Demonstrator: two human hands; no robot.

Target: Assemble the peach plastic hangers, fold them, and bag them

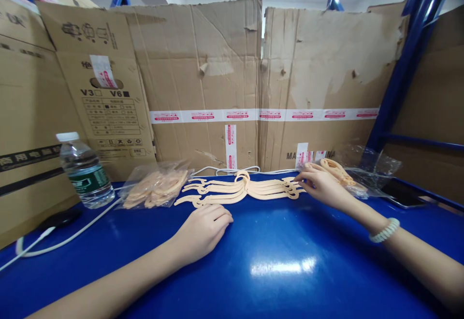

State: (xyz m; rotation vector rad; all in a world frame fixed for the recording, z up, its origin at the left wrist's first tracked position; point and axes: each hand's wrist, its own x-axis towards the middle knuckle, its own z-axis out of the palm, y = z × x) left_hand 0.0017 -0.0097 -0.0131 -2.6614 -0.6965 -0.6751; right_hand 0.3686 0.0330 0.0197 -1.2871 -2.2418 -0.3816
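Several beige plastic hangers lie stacked on the blue table, their hooks gathered at the middle. My left hand rests on the table just in front of their left arms. Its fingers are curled together; I see nothing in them, though the palm is hidden. My right hand reaches to the right ends of the hangers, thumb and fingers closed at the tip of one. A clear bag of beige hangers lies to the left of the stack. Behind my right hand sits another beige bundle, partly in clear plastic.
A water bottle stands at the left, near a black device with a white cable. Cardboard sheets wall off the back. A dark phone and crumpled clear film lie at the right.
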